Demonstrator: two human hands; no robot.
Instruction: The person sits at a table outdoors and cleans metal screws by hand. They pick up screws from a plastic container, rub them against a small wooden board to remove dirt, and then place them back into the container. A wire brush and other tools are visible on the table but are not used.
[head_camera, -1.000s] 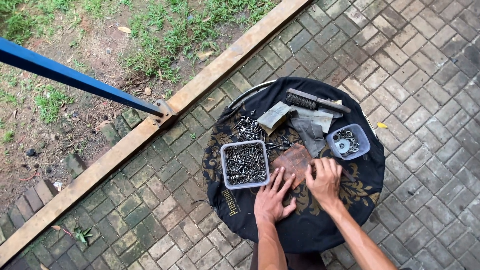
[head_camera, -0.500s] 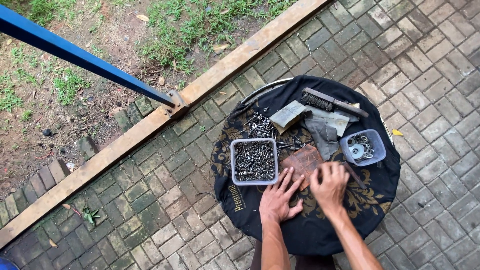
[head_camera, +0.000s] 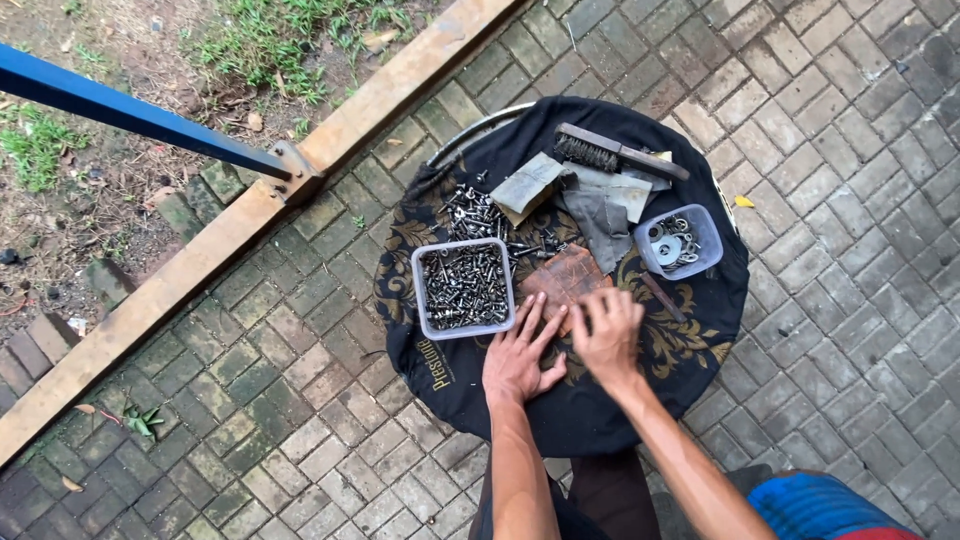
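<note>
A round table draped in a black patterned cloth stands on brick paving. My left hand lies flat on the cloth, fingers spread, its fingertips on the near edge of a brown sheet of sandpaper. My right hand is curled with its fingers pressed down on the same sheet; whether it pinches something small is hidden. Just left of the hands sits a clear square tub full of dark bolts and screws.
A loose heap of bolts lies behind the tub. At the far side are grey sandpaper pieces, a wire brush and a small clear tub of washers. A blue metal bar meets a wooden curb at left.
The view has drifted so the table sits further right and lower. Both hands stay on the brown sheet; the right hand's fingers have curled tighter.
</note>
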